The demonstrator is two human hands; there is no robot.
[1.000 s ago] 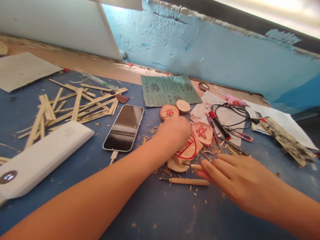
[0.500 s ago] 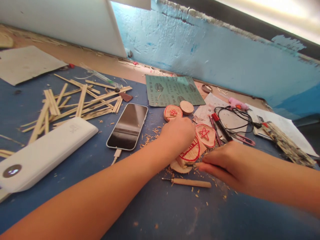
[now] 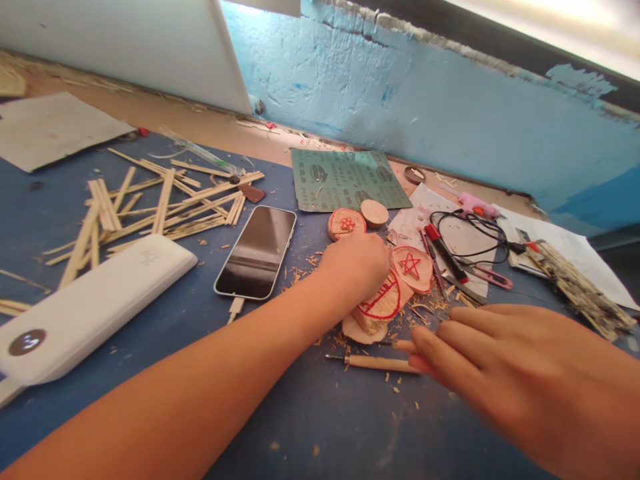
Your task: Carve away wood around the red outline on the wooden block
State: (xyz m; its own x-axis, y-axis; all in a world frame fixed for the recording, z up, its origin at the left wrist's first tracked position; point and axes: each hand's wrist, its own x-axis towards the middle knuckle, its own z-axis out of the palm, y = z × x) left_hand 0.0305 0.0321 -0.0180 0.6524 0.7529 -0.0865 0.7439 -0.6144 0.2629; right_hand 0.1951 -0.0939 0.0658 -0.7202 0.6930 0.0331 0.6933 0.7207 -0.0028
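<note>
My left hand (image 3: pixel 356 263) is closed on the edge of a wood slice (image 3: pixel 386 303) marked with a red outline and red lines; its fingertips are hidden behind the fist. That slice rests on another pale wood slice (image 3: pixel 364 333). Just right of them, my right hand (image 3: pixel 490 360) is closed round a carving tool (image 3: pixel 401 345), whose wooden handle end and thin dark blade show past the fingers. Below the blade lies a second carving tool (image 3: pixel 377 363), its handle end reaching my right fingers. Beside my left hand are slices with a red star (image 3: pixel 411 267) and a red flower (image 3: pixel 345 223).
Wood shavings (image 3: pixel 425 310) surround the slices. A phone (image 3: pixel 257 253), a white power bank (image 3: pixel 95 310) and thin sticks (image 3: pixel 160 207) lie left. Green sandpaper (image 3: pixel 345 180) is behind; a red-capped marker (image 3: pixel 445 253), black cable (image 3: pixel 470 237) and pink glue gun (image 3: pixel 477 205) lie right.
My right hand has drawn back to the right and towards me with the carving tool, so the blade is off the slices. My left hand stays on the marked slice.
</note>
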